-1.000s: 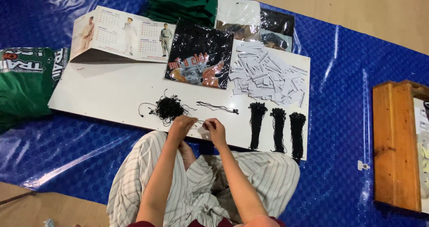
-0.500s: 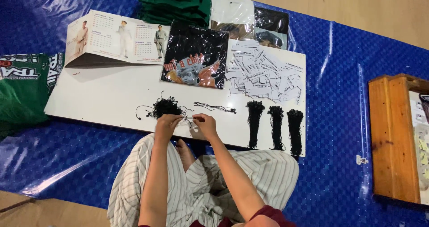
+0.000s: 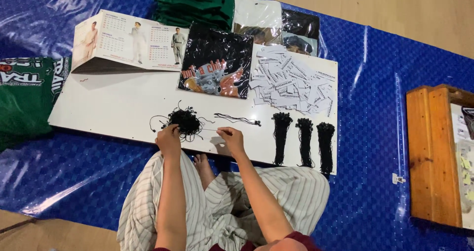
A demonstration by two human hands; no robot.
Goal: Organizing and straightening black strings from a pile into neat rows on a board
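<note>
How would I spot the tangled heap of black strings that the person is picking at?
Find the white board on the blue tarp. Near its front edge, just beyond the left hand, lies the tangle. Unlike the three neat bundles to its right, it is a loose, round knot with stray loops.

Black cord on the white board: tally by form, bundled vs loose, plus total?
Tied bundles: 3
Tangled heap, left hand on it: 1
Small loose lot lying apart: 1
Single strand pinched by right hand, running to the heap: 1
Total: 6
</note>
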